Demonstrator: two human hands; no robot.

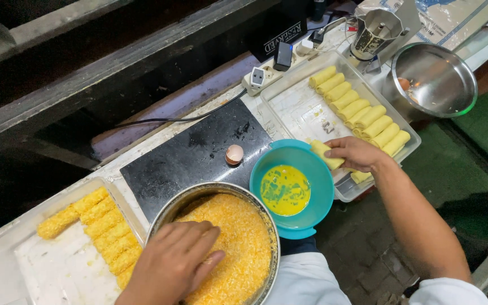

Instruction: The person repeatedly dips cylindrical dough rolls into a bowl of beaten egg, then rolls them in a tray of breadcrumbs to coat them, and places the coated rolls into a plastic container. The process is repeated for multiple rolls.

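Observation:
My right hand [356, 153] holds a pale yellow roll [326, 154] over the rim of a teal bowl [312, 214] of beaten egg. Behind it, a clear tray [295, 107] carries a row of several uncoated rolls [362, 116]. My left hand [173, 262] presses palm-down into orange breadcrumbs [244, 243] filling a round metal pan [210, 189]; whatever lies under the palm is hidden. Left of the pan, a second clear tray [57, 271] holds several crumb-coated rolls [100, 226].
A black board [187, 155] with half an eggshell [234, 153] lies behind the pan. At the back are a power strip [266, 73] with plugs, a metal moka pot [375, 33] and an empty steel bowl [435, 79]. Dark floor lies to the right.

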